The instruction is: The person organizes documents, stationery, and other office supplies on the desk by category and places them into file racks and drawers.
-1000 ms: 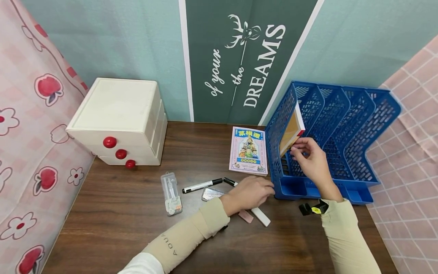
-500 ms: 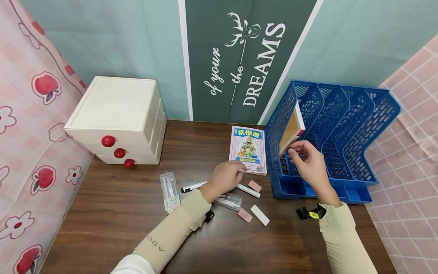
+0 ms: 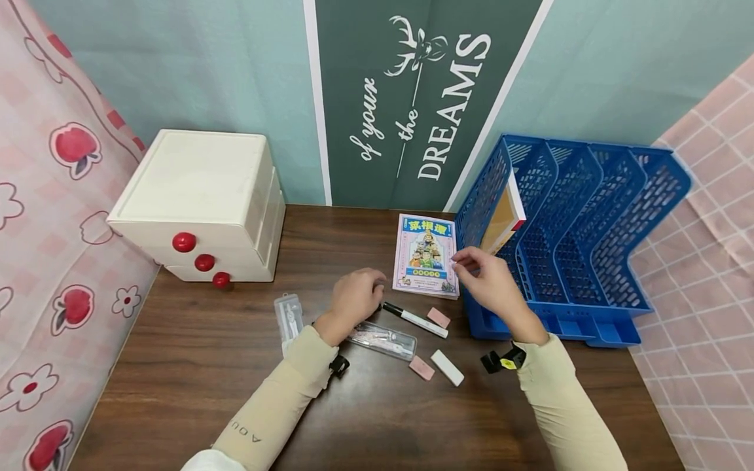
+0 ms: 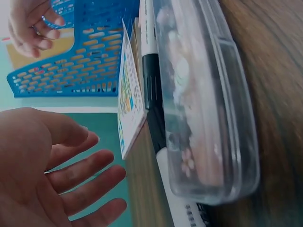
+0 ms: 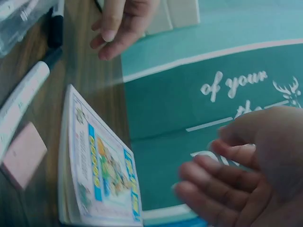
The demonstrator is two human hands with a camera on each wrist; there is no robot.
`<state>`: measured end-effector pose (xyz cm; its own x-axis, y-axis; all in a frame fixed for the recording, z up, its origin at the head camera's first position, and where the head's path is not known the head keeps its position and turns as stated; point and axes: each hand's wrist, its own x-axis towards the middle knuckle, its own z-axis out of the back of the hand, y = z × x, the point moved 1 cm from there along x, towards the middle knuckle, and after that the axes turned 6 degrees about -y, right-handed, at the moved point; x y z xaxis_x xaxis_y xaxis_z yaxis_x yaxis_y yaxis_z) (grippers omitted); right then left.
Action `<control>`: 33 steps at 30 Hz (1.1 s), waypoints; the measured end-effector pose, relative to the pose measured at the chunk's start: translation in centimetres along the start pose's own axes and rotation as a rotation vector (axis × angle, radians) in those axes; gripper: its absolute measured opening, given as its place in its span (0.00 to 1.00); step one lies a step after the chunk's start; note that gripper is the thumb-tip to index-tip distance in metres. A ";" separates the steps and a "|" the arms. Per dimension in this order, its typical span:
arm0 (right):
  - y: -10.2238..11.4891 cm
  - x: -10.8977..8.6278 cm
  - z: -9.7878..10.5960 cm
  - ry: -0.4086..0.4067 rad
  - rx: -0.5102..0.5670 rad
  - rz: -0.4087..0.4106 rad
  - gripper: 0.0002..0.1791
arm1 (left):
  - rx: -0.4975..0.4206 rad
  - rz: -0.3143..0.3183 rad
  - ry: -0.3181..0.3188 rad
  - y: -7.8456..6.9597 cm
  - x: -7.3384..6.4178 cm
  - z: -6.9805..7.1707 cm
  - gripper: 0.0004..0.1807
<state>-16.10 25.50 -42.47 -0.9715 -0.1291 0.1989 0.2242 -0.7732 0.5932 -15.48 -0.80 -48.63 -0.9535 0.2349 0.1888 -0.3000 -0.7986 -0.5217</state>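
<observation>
A pink-bordered rectangular paper book [image 3: 425, 256] lies lengthwise away between the empty left grip [image 3: 355, 299] and empty, seemingly nearer right grip [image 3: 492, 282].

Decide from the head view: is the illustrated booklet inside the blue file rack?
No, the illustrated booklet lies on the brown tabletop beside the blue file rack.

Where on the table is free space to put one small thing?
Bare table lies between the drawer unit and the book, beyond the left hand, and in front of the white eraser, between the sleeves. It is crowded between the left hand and the blue rack: markers, clear case, pink erasers.
</observation>
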 end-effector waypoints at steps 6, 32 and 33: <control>0.3 0.5 -3.2 0.112 -0.080 -0.206 0.23 | -0.140 0.078 0.002 0.8 0.2 -0.2 0.14; -1.9 -0.1 -7.3 0.197 -0.094 -0.434 0.33 | -0.880 0.596 0.261 -0.2 4.8 -3.3 0.22; -1.9 -0.1 -7.3 0.196 -0.084 -0.433 0.33 | -0.891 0.605 0.262 -0.2 4.8 -3.4 0.21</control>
<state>-17.04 22.46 -49.33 -0.9722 0.1078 -0.2079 -0.2036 -0.8279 0.5227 -20.13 2.36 -50.48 -0.8945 0.1341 -0.4266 0.4050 -0.1615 -0.9000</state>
